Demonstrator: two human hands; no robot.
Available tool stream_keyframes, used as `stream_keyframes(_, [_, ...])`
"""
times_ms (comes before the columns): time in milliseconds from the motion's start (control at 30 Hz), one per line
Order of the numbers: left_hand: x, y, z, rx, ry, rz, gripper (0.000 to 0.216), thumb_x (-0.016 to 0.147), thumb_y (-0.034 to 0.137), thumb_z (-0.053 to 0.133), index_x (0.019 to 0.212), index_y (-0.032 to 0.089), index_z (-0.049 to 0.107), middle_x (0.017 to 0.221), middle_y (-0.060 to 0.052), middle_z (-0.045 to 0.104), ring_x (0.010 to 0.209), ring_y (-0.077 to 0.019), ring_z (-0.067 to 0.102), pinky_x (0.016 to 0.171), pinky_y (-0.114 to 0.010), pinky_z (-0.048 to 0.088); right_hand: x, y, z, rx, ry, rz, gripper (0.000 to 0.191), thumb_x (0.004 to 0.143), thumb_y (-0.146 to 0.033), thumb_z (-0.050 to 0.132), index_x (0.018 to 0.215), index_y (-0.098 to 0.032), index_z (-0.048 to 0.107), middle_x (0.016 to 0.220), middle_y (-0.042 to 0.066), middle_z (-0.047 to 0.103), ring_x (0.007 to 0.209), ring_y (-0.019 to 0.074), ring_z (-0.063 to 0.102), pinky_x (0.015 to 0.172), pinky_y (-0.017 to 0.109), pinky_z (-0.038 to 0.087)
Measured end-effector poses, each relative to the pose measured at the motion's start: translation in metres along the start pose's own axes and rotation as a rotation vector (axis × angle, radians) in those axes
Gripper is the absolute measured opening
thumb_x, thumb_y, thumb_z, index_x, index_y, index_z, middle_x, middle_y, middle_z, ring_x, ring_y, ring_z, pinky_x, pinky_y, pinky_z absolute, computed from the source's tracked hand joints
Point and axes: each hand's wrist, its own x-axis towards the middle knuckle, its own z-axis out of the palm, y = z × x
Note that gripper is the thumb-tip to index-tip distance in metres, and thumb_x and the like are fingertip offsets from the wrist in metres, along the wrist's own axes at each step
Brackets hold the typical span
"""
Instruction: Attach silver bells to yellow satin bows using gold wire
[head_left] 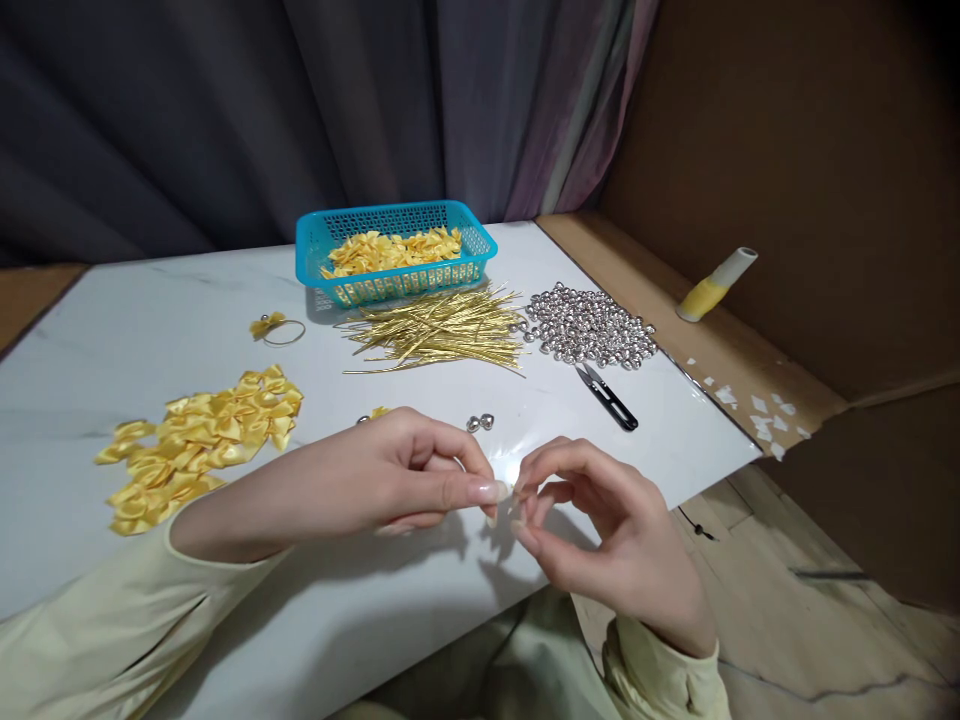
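Observation:
My left hand point(439, 475) is closed in a pinch above the white table, thumb against forefinger. Whatever lies in that pinch is too small to make out. Close by its fingertips is my right hand point(607, 530), fingers curled and the thumb standing apart from them; I see nothing held there. Just beyond my hands lie two silver beads point(480, 423) side by side. Partly hidden behind my left hand is a small yellow bow point(379, 412) with a silver bead beside it. A pile of yellow satin bows point(202, 440) spreads left of my left forearm.
A blue basket point(396, 208) of yellow bows stands at the back. Before it lie gold wire ties point(439, 335), with heaped silver beads point(589, 325) and black thread snips point(609, 400) to the right. A bow on a gold ring point(283, 332) is farther left. A yellow-white tube point(716, 285) stands on cardboard.

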Motion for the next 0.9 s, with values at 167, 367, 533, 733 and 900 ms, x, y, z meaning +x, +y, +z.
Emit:
stream_keyframes(167, [0.0, 0.001, 0.0, 0.006, -0.005, 0.007, 0.007, 0.083, 0.025, 0.068, 0.078, 0.02, 0.069, 0.044, 0.009, 0.032, 0.043, -0.0063, 0.027, 0.04, -0.015, 0.019, 0.002, 0.003, 0.001, -0.005, 0.018, -0.033, 0.032, 0.074, -0.003, 0.068, 0.099, -0.022, 0.062, 0.092, 0.002, 0.063, 0.076, 0.0137, 0.063, 0.066, 0.027, 0.057])
stream_keyframes(367, [0.001, 0.0, -0.001, -0.002, -0.005, 0.005, 0.006, 0.083, 0.024, 0.068, 0.079, 0.019, 0.07, 0.045, 0.009, 0.032, 0.043, -0.0062, 0.029, 0.04, -0.014, 0.02, 0.003, 0.002, 0.004, 0.009, 0.012, -0.058, 0.032, 0.075, -0.003, 0.068, 0.101, -0.022, 0.063, 0.094, 0.003, 0.064, 0.075, 0.0126, 0.063, 0.065, 0.026, 0.057])
stream_keyframes(533, [0.0, 0.001, 0.0, 0.0, -0.004, -0.007, 0.006, 0.082, 0.024, 0.068, 0.079, 0.019, 0.069, 0.044, 0.01, 0.032, 0.042, -0.0057, 0.027, 0.039, -0.013, 0.019, 0.004, 0.001, 0.009, 0.05, 0.044, -0.084, 0.019, 0.077, -0.003, 0.068, 0.088, -0.019, 0.066, 0.083, 0.001, 0.066, 0.072, 0.0103, 0.063, 0.065, 0.021, 0.057])
stream_keyframes(733, [0.0, 0.002, -0.001, 0.009, -0.009, 0.01, 0.005, 0.083, 0.021, 0.067, 0.079, 0.019, 0.069, 0.044, 0.01, 0.031, 0.042, -0.0055, 0.027, 0.038, -0.012, 0.019, 0.005, 0.002, 0.01, 0.07, 0.06, -0.081, 0.018, 0.074, -0.002, 0.07, 0.083, -0.018, 0.068, 0.079, 0.001, 0.068, 0.069, 0.0093, 0.064, 0.064, 0.018, 0.058])
stream_keyframes(900, [0.0, 0.0, -0.002, -0.005, -0.002, 0.023, 0.006, 0.084, 0.021, 0.067, 0.078, 0.019, 0.069, 0.043, 0.01, 0.032, 0.041, -0.0054, 0.028, 0.038, -0.012, 0.019, 0.005, 0.003, 0.006, 0.078, 0.072, -0.088, 0.019, 0.074, -0.001, 0.068, 0.081, -0.019, 0.067, 0.079, 0.001, 0.067, 0.071, 0.0094, 0.064, 0.064, 0.017, 0.058])
